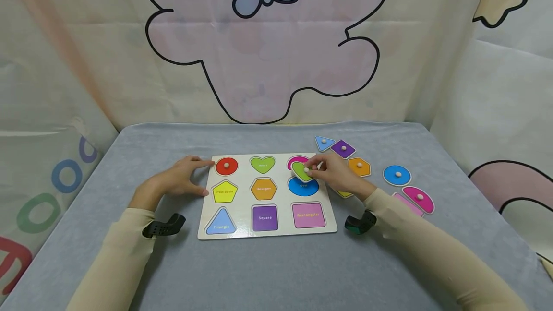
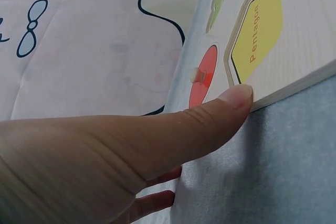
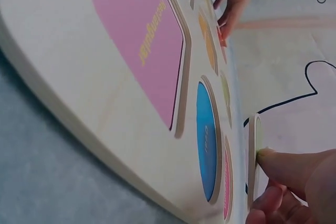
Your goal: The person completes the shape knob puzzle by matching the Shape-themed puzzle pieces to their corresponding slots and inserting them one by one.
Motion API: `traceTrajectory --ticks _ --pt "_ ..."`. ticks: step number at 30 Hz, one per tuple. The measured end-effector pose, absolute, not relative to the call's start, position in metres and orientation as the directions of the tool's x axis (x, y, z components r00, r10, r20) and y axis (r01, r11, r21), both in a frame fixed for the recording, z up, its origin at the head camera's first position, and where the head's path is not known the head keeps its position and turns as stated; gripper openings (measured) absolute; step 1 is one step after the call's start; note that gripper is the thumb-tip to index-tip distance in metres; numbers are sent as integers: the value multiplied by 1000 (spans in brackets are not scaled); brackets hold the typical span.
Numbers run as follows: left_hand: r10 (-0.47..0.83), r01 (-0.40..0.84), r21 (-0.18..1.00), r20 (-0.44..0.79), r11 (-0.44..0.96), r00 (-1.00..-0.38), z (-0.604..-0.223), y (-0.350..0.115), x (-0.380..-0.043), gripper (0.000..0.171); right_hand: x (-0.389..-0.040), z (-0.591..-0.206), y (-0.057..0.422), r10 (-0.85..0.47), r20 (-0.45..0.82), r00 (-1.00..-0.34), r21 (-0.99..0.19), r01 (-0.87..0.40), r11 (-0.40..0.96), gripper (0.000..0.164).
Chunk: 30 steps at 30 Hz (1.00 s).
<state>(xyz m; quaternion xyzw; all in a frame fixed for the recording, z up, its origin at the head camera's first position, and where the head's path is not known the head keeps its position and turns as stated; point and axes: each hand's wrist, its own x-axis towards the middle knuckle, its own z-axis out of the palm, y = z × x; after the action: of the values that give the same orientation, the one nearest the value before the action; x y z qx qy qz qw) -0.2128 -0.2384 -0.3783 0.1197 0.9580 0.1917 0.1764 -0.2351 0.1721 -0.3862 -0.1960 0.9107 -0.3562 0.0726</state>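
A white puzzle board (image 1: 244,216) with coloured shape recesses lies flat in the head view. My left hand (image 1: 179,177) rests at its left side, the thumb (image 2: 236,98) on the edge by the yellow pentagon recess and the forefinger near the upper left corner. A red knobbed round piece (image 1: 219,169) sits in the board's top left recess. My right hand (image 1: 334,172) pinches a green heart puzzle piece (image 1: 297,169) by its knob, holding it tilted over the magenta and blue oval recesses. From the right wrist, the heart piece (image 3: 252,156) shows edge-on above the board.
Right of the board lie a blue triangle (image 1: 320,144), purple square (image 1: 338,149), orange hexagon (image 1: 357,168), blue oval (image 1: 392,178), magenta half-round piece (image 1: 425,201) and pink rectangle (image 1: 408,204). A yellow piece (image 1: 344,194) is partly hidden under the right forearm. Grey cloth (image 1: 268,272) covers the table.
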Motion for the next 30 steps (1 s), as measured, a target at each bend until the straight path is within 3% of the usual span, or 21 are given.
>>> traceTrajectory --ticks 10,30 --pt "313 184 411 -273 893 -910 -378 -241 -213 91 -247 -383 152 -448 -6 -894 -650 -337 681 18" --pt "313 180 419 -273 890 -910 -380 -242 -211 90 -261 -384 96 -494 -13 -869 -715 -337 612 14"
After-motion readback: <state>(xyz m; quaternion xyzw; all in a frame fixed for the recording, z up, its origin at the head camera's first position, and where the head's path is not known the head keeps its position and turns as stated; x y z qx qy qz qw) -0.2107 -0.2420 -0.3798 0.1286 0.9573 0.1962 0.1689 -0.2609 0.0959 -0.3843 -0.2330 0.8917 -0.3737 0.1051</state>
